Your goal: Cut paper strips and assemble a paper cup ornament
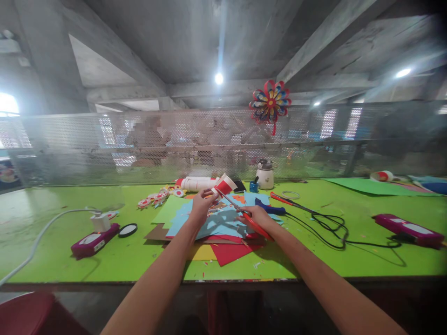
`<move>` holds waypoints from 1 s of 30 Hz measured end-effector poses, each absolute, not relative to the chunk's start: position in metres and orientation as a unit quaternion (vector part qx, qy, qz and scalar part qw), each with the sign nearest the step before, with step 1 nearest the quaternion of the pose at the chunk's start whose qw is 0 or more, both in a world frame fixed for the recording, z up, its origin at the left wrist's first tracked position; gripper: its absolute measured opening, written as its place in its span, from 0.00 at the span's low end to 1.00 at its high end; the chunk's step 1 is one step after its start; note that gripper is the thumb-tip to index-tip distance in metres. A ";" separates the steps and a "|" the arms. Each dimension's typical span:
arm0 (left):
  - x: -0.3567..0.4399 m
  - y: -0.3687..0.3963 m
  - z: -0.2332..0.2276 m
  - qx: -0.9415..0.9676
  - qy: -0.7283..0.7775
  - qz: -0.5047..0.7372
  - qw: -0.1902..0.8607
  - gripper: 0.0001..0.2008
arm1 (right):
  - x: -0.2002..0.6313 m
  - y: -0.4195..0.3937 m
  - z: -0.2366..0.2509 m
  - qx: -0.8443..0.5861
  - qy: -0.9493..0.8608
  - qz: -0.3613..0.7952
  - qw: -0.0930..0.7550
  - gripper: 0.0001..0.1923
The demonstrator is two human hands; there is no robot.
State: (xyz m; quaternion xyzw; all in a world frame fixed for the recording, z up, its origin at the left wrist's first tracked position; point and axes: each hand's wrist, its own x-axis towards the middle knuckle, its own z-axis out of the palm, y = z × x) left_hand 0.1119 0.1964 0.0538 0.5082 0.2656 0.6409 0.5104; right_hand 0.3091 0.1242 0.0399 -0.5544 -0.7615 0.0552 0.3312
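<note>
My left hand (203,203) is closed on a red and white paper cup (225,185), which it holds tilted above the pile of paper. In my right hand (256,217) are scissors with red handles (257,226). Their blades reach up and left to the cup's side; whether they have cut into it I cannot tell. Beneath both hands lie light blue paper sheets (220,224) with small scraps on them. A red sheet (235,252) and a yellow sheet (202,252) stick out at the front of the pile.
Right of the pile lie a blue-handled tool (274,208) and black cable (330,223). Purple power strips (96,239) (408,230) sit at both sides. Behind are stacked paper cups (199,184), a white jar (265,176) and a perforated metal screen (188,139) bearing a paper flower (270,102).
</note>
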 end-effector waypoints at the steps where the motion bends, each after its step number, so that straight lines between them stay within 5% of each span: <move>1: 0.112 0.196 0.053 0.511 0.266 0.640 0.508 0.21 | 0.309 0.124 0.040 -0.554 -0.762 0.054 0.331 0.20; 30: 0.113 0.194 0.057 0.568 0.338 0.642 0.389 0.22 | 0.310 0.129 0.032 -0.563 -0.752 0.027 0.341 0.17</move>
